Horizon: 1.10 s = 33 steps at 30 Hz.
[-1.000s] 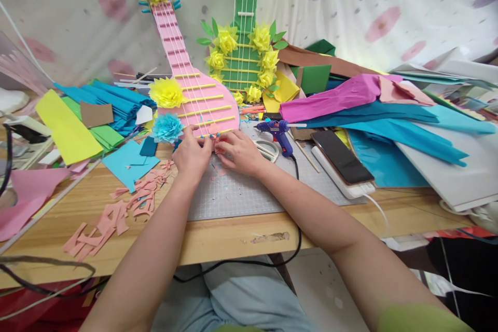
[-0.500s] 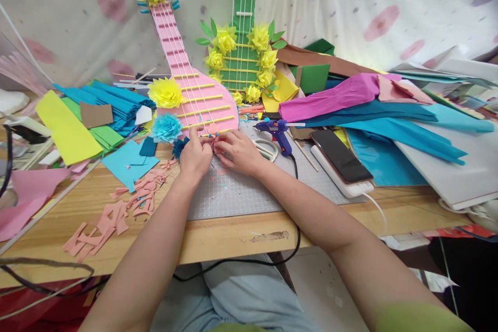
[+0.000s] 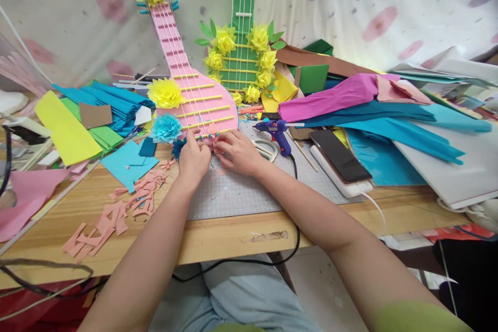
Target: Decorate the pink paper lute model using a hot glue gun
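Observation:
A pink paper lute (image 3: 212, 94) leans upright, with yellow strips, white strings, a yellow paper flower (image 3: 165, 93) and a light-blue paper flower (image 3: 166, 128) at its left side. At its lower edge, my left hand (image 3: 193, 158) is closed, with the index finger laid against the lute's base and the thumb beside it. My right hand (image 3: 238, 153) pinches a small salmon-pink crepe-paper piece (image 3: 216, 146) at the same edge, partly hidden by the fingers. Small blue bits show along that edge. Left of my left hand is a dark-blue paper flower (image 3: 178, 149).
A blue glue gun (image 3: 277, 132) and scissors (image 3: 268, 150) lie right of my hands on the grey cutting mat (image 3: 241, 202). Beyond are a phone (image 3: 340, 155) on a white power strip and crepe-paper rolls. Salmon scraps (image 3: 103, 225) lie left. A green paper lute (image 3: 243, 36) stands behind.
Both hands stay at the lute's lower edge with only slight finger movement. The left index finger has shifted slightly lower and left. The view has moved a little.

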### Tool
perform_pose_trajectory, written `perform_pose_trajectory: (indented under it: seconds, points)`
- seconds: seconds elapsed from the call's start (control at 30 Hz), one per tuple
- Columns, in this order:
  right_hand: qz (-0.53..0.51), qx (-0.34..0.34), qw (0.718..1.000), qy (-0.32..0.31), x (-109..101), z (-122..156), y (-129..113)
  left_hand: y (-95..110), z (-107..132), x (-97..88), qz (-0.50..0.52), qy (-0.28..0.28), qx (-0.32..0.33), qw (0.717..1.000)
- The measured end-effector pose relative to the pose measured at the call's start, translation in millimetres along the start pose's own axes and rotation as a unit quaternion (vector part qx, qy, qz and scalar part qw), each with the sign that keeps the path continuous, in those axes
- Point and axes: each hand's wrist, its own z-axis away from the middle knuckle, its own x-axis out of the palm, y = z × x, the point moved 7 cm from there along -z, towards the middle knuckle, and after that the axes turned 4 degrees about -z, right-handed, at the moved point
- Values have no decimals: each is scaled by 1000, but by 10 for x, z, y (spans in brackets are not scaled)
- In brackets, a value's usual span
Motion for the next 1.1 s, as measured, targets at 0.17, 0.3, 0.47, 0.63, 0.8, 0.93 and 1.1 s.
perform_pose_trajectory:
  seconds: [0.17, 0.3, 0.47, 0.63, 0.8, 0.93, 1.1]
  points:
    - [6, -1, 1000, 1, 8, 5, 9, 9, 9, -8, 25, 4, 1, 1000]
    - [3, -1, 1000, -1, 3, 5, 2, 18, 7, 14, 34, 1, 9, 999]
    - [10, -2, 1000, -1, 1, 8, -9, -6, -5, 17, 43, 7, 6, 999]
    - [0, 6, 1000, 5, -59, -4, -12, 8, 2, -151, 76, 74, 46, 993]
    - [-9, 54, 997, 50, -325, -4, 85, -1, 67, -414, 75, 166, 74, 980]
    - [-8, 88, 993, 76, -503, 143, 221, 86, 105, -375, -12, 180, 132, 975]
    - [-12, 117, 993, 28, -405, 386, 303, 199, 90, -77, -67, 133, 190, 970]
